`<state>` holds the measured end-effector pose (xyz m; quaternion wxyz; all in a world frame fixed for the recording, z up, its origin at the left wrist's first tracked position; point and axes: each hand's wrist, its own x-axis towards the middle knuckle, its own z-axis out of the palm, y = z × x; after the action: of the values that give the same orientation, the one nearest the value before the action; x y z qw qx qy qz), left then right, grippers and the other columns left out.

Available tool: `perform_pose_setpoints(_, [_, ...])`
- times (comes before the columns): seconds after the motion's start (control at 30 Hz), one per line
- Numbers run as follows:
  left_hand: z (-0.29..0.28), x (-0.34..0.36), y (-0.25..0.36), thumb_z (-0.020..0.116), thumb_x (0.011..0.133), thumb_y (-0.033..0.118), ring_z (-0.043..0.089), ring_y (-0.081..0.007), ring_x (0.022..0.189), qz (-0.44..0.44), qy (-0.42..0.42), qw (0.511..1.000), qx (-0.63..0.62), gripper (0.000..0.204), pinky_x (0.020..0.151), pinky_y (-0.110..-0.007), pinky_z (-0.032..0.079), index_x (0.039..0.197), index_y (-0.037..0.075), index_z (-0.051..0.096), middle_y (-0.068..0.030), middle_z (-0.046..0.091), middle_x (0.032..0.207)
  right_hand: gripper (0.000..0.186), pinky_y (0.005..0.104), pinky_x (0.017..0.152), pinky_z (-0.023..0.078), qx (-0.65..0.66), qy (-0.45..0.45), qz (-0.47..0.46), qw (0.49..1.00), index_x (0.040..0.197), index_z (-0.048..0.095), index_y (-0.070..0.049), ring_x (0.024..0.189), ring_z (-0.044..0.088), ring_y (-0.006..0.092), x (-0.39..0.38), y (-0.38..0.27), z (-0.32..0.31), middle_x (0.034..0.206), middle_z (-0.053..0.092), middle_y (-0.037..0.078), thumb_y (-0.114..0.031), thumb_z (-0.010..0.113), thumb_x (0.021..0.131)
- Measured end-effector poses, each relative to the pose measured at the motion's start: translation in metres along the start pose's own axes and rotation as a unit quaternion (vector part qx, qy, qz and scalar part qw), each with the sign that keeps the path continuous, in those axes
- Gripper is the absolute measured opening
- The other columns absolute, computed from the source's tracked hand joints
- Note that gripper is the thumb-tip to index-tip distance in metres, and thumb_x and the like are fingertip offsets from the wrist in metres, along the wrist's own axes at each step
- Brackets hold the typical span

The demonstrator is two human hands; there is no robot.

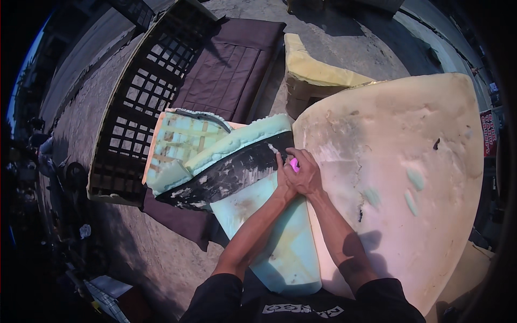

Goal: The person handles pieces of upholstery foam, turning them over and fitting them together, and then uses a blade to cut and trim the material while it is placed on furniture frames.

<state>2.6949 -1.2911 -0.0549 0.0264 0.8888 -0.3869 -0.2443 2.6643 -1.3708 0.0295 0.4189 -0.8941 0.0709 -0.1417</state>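
My right hand [307, 173] is closed around a small pink tool [294, 164] at the left edge of a large cream foam slab [398, 161]. My left hand [282, 173] lies pressed against it, mostly hidden behind the right hand, its fingers on the edge of a blackened foam piece [231, 172]. Pale green foam pieces [274, 237] lie under both forearms. Whether the left hand grips anything cannot be made out.
A dark lattice frame [134, 118] lies at the left beside a dark brown quilted cushion cover [226, 70]. A yellow foam block [312, 70] sits behind the cream slab. Rough concrete ground [151, 253] surrounds everything, with clutter along the left rim.
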Motion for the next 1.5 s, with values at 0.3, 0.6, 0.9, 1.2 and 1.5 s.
perform_pose_setpoints(0.3, [0.03,-0.034,-0.008,0.055,0.093,0.018,0.047,-0.0334,0.124,-0.089,0.093,0.992,0.018,0.066,0.114,-0.07,0.022,0.156,0.01,0.04,-0.0126,0.054,0.125,0.031,0.0323,0.087,0.053,0.213,-0.045,0.139,0.966,0.114,0.071,0.001,0.096,0.069,0.0229,0.002,0.022,-0.049,0.104,0.07,0.013,-0.012,0.067,0.086])
perform_pose_setpoints(0.6, [-0.006,-0.041,-0.026,0.054,0.094,0.017,0.051,-0.0356,0.126,-0.111,0.001,0.994,-0.013,0.056,0.11,-0.063,0.03,0.149,0.007,0.051,-0.017,0.06,0.127,0.035,0.028,0.083,0.053,0.347,-0.092,0.245,0.901,0.119,0.068,0.001,0.089,0.064,0.0135,0.002,0.028,-0.062,0.101,0.067,0.008,-0.014,0.061,0.088])
perform_pose_setpoints(0.9, [-0.008,0.109,-0.031,0.052,0.096,0.011,0.062,-0.0338,0.114,-0.319,0.305,0.649,-0.62,0.036,0.102,-0.042,0.046,0.129,-0.004,0.053,-0.0209,0.064,0.12,0.037,0.0281,0.089,0.05,0.341,-0.11,0.222,0.907,0.121,0.066,0.002,0.097,0.062,0.0139,0.01,0.021,-0.05,0.105,0.067,0.008,-0.015,0.062,0.088])
perform_pose_setpoints(1.2, [0.054,0.035,-0.059,0.051,0.098,0.024,0.045,-0.0315,0.139,-0.107,0.123,0.973,-0.16,0.048,0.118,-0.065,0.022,0.145,0.012,0.048,-0.0078,0.06,0.138,0.034,0.0297,0.089,0.049,0.267,-0.126,0.188,0.937,0.118,0.068,0.0,0.095,0.062,0.0161,0.015,0.023,-0.055,0.103,0.067,0.01,-0.015,0.063,0.088])
perform_pose_setpoints(1.5, [0.107,-0.122,-0.144,0.055,0.093,0.032,0.053,-0.0325,0.122,-0.188,-0.267,0.945,-0.029,0.033,0.105,-0.06,0.029,0.117,0.021,0.076,-0.0111,0.066,0.124,0.032,0.0305,0.087,0.05,0.243,-0.115,0.186,0.945,0.116,0.069,-0.001,0.095,0.065,0.0187,0.01,0.03,-0.058,0.104,0.069,0.011,-0.014,0.065,0.087])
